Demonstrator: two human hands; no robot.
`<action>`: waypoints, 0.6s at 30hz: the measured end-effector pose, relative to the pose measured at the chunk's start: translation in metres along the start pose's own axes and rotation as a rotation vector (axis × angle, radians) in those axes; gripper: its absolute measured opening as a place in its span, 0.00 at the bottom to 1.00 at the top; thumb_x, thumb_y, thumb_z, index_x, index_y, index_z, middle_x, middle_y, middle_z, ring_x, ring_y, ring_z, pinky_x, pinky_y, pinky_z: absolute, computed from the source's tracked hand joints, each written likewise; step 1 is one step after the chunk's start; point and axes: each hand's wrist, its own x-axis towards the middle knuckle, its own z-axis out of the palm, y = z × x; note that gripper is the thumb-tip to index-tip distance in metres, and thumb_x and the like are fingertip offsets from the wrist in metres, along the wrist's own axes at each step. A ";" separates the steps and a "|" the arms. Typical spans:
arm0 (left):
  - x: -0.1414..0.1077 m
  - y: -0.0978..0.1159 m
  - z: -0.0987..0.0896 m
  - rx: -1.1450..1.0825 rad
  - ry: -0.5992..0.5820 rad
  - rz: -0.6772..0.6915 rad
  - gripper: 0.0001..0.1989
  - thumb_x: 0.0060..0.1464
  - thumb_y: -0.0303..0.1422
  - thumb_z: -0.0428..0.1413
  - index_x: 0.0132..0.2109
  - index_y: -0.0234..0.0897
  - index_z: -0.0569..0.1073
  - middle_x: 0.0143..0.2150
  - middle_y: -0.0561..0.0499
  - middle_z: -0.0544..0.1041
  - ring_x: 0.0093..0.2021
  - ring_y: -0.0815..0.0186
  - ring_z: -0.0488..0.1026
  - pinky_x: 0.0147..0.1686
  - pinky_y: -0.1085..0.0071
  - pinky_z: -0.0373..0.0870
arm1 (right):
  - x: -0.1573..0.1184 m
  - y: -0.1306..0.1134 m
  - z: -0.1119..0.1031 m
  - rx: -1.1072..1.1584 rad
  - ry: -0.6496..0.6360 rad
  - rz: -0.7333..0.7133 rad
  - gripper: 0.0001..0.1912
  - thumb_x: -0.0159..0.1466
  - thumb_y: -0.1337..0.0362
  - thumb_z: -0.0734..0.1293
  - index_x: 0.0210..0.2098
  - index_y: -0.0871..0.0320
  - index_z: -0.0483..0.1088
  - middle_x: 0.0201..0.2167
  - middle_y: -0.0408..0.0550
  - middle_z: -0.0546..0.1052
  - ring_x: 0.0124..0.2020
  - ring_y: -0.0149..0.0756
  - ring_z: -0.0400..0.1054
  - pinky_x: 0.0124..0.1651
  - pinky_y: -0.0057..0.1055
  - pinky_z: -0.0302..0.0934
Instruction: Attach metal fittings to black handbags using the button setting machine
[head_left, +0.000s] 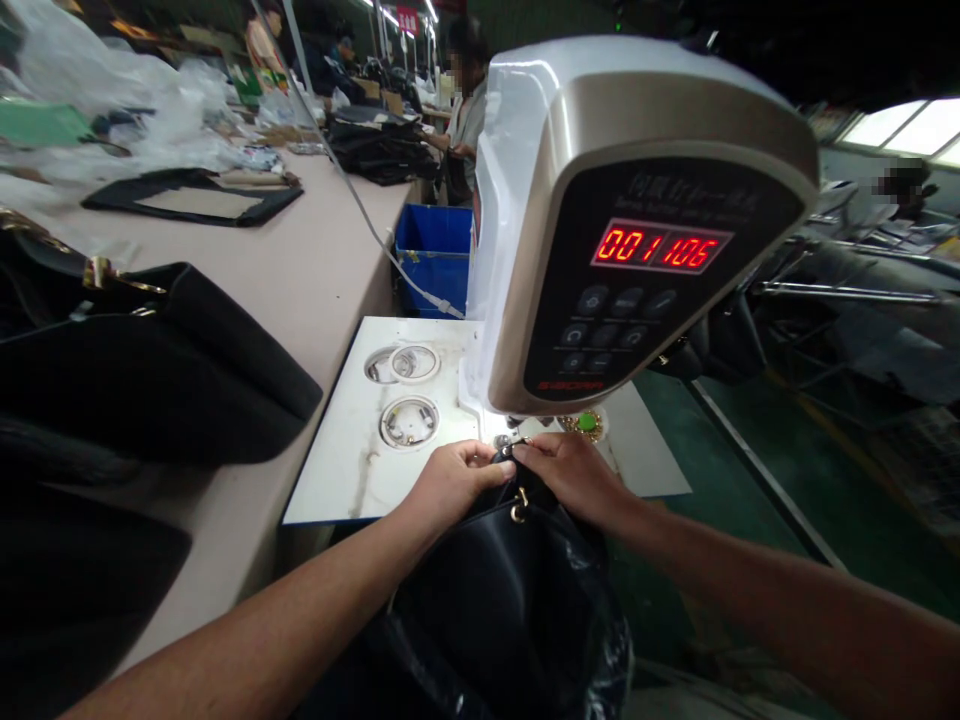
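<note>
A black bag [487,580] with a gold clasp [519,505] hangs below my hands, with clear plastic along its edges. My left hand [461,480] pinches the bag's upper end, thumb on top. From the other side my right hand [566,470] grips the same end, its fingertips meeting the left thumb. Both hands are at the front of a white machine [517,200], right under its head, by the small metal working parts. The machine's display [660,247] glows red with digits. What lies under my fingers is partly hidden.
The machine's white table [337,470] has round cups [409,422] of small metal parts, and gold pieces [589,425] lie at right. More black bags [150,350] rest on the left-hand table [322,230]. A blue bin [435,250] stands behind; people work farther back.
</note>
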 end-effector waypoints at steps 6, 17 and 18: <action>0.010 0.000 0.001 0.061 0.024 -0.015 0.15 0.37 0.39 0.69 0.29 0.35 0.76 0.21 0.57 0.72 0.23 0.70 0.64 0.27 0.71 0.59 | 0.009 0.008 -0.003 -0.067 0.013 -0.054 0.22 0.67 0.50 0.62 0.21 0.56 0.63 0.19 0.41 0.66 0.26 0.33 0.63 0.28 0.32 0.47; 0.002 -0.004 -0.005 -0.101 -0.136 -0.067 0.17 0.38 0.37 0.72 0.37 0.35 0.80 0.32 0.50 0.82 0.30 0.65 0.76 0.35 0.70 0.69 | 0.011 0.011 -0.005 -0.067 0.015 -0.033 0.23 0.68 0.49 0.62 0.23 0.57 0.72 0.22 0.43 0.75 0.28 0.37 0.69 0.32 0.34 0.53; 0.000 -0.005 -0.006 -0.154 -0.168 -0.077 0.18 0.38 0.36 0.72 0.38 0.35 0.80 0.33 0.49 0.83 0.32 0.64 0.77 0.36 0.69 0.70 | 0.011 0.009 -0.006 -0.073 0.009 -0.033 0.23 0.68 0.50 0.62 0.23 0.57 0.72 0.22 0.43 0.74 0.28 0.37 0.69 0.32 0.34 0.53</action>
